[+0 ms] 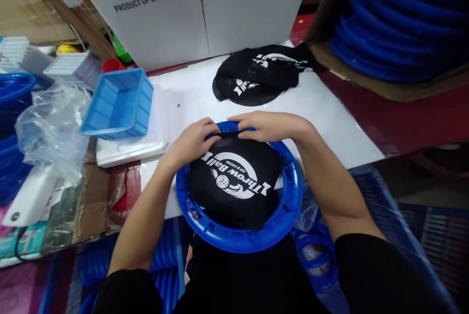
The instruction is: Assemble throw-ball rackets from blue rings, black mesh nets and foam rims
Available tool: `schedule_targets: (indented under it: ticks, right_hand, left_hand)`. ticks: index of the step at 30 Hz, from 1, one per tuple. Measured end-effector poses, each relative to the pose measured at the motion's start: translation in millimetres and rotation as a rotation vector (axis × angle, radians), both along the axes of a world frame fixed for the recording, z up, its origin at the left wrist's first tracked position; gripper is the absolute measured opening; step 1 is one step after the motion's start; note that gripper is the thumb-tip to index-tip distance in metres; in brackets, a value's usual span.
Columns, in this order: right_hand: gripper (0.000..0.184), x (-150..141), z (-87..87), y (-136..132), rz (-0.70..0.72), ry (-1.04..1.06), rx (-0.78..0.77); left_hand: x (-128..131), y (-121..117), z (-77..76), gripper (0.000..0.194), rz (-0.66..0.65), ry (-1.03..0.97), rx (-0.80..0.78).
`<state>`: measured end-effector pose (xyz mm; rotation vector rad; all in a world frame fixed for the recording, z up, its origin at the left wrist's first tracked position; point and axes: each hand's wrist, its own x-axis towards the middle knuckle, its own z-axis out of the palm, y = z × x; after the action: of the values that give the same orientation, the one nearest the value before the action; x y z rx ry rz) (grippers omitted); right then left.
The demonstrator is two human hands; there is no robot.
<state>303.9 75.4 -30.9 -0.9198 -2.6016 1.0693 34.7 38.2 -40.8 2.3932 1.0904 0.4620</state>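
In front of my body a blue plastic ring [252,243] rests partly over the table's front edge, its ribbed side facing up. Across its opening lies a round black mesh cloth [234,211] printed with a white "Throw Ball" logo; gaps show between cloth and ring at the near side and the right. My left hand [196,143] grips the cloth's far edge against the ring, fingers curled. Close by on the right, my right hand [267,126] holds the same far edge, index finger stretched along the rim. Small reddish parts [192,210] sit in the ring's left side.
More black mesh cloths [256,79] lie beyond the ring on white sheeting. To the left are a light-blue bin [119,101] and a plastic bag [53,126]. White cartons [172,21] stand behind. Stacked blue rings [388,40] fill a cardboard box at right.
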Motion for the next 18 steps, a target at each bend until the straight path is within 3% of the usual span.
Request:
schedule_targets:
  ticks: [4,11,18]
  right_hand:
    - [0.021,2.2,-3.7,-6.9,-0.101,-0.015,0.083]
    - [0.022,6.9,-21.2,-29.8,-0.342,0.151,0.156]
    - [0.026,11.3,-25.0,-22.8,-0.287,0.155,0.124]
  left_hand:
    - [-2.8,5.5,-1.9,0.013,0.087,-0.132,-0.04]
    - [6.4,8.1,-18.9,0.013,0.201,-0.22,-0.077]
    - [6.9,15.5,-23.7,0.018,0.213,-0.202,-0.11]
